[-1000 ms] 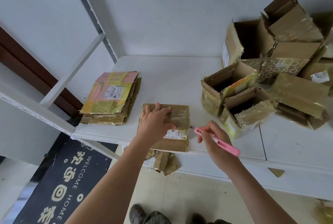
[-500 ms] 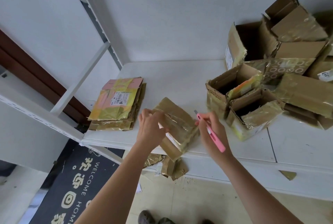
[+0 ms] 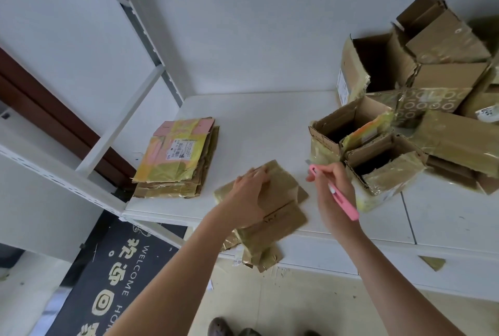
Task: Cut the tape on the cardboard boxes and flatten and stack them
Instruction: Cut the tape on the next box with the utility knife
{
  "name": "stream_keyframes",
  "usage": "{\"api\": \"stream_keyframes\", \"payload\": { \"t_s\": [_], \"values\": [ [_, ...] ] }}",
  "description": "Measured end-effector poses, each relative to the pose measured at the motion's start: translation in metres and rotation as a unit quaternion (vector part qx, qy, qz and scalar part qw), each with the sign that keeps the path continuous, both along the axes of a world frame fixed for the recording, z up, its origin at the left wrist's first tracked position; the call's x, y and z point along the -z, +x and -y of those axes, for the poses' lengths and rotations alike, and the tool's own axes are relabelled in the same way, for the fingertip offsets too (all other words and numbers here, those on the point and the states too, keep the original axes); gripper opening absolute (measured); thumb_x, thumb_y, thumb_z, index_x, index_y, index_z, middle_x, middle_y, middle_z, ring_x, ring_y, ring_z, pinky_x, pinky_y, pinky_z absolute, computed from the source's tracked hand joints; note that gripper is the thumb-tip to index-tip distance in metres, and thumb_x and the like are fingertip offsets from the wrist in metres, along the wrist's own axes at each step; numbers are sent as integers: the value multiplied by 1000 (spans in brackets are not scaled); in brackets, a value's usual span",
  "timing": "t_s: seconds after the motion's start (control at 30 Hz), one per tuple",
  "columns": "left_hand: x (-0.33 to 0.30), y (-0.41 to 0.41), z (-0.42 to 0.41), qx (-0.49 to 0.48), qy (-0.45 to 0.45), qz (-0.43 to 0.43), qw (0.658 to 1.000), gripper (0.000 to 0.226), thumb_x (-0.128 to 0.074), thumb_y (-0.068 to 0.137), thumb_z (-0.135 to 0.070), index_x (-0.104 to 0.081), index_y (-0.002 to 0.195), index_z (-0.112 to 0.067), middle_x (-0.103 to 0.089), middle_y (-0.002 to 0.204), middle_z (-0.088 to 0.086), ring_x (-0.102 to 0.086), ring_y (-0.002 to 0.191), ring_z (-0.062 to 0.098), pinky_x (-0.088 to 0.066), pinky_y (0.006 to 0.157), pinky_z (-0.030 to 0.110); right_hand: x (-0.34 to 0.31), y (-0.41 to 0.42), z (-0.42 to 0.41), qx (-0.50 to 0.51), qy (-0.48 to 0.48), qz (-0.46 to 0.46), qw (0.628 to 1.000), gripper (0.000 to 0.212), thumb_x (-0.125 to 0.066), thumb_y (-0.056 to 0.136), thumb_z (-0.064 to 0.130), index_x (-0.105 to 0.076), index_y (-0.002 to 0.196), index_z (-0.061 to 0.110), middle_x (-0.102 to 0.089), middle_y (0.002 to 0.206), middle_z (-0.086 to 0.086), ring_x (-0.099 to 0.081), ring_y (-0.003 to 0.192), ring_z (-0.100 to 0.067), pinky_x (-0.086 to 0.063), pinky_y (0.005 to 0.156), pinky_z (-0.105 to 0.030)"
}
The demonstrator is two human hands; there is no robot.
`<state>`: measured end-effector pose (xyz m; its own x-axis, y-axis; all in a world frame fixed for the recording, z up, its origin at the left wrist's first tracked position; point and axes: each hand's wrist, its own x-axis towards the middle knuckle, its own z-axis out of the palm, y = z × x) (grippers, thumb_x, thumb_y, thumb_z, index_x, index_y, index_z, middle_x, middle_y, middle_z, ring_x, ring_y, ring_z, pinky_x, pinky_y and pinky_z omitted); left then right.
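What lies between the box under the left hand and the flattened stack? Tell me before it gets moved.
Nothing visible. The box under the left hand lies on the white table, and only bare tabletop separates it from the flattened stack to its left. The open boxes and the right hand with the pink cutter sit on the opposite side.

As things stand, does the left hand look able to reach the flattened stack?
Probably yes: the left hand rests on the box, and only bare table lies between it and the flattened stack.

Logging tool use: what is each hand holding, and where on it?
Right hand grips the pink cutter mid-handle. Left hand holds nothing, resting flat on the flattened box.
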<state>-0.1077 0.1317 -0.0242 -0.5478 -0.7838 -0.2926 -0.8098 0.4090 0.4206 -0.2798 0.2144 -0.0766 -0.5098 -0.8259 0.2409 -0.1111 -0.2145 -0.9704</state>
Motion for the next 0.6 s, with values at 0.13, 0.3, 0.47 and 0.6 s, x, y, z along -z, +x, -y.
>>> {"api": "stream_keyframes", "payload": {
  "t_s": [0.13, 0.3, 0.47, 0.6],
  "values": [
    [4, 16, 5, -31, 35, -86, 995, 69, -50, 77, 15, -52, 132, -25, -26, 158, -9, -19, 146, 23, -13, 121, 43, 12, 6, 8, -45, 36, 79, 995, 4, -51, 100, 7, -54, 98, 6, -67, 88, -12, -72, 87, -28, -57, 81, -39],
    [16, 24, 4, -52, 57, -164, 983, 41, -69, 89, -29, -55, 128, -33, -28, 157, -15, -13, 148, 13, -6, 122, 40, 28, 20, -2, -25, 40, 143, 989, 6, -54, 98, 8, -57, 93, 7, -69, 78, -11, -73, 75, -28, -60, 76, -44],
    [21, 19, 5, -53, 27, -179, 982, 50, -74, 85, -23, -54, 129, -36, -31, 156, -14, -15, 147, 1, 4, 122, 36, 29, 23, 1, -16, 44, 172, 984, 5, -54, 98, 6, -57, 94, 5, -69, 85, -12, -70, 87, -30, -56, 88, -44],
    [23, 23, 6, -55, 31, -190, 980, 51, -73, 85, -22, -54, 130, -36, -32, 155, -15, -16, 147, 4, 4, 113, 22, 25, 25, 3, -34, 45, 127, 990, 6, -53, 99, 8, -58, 96, 9, -69, 84, -4, -69, 90, -20, -54, 83, -29]
  ]
}}
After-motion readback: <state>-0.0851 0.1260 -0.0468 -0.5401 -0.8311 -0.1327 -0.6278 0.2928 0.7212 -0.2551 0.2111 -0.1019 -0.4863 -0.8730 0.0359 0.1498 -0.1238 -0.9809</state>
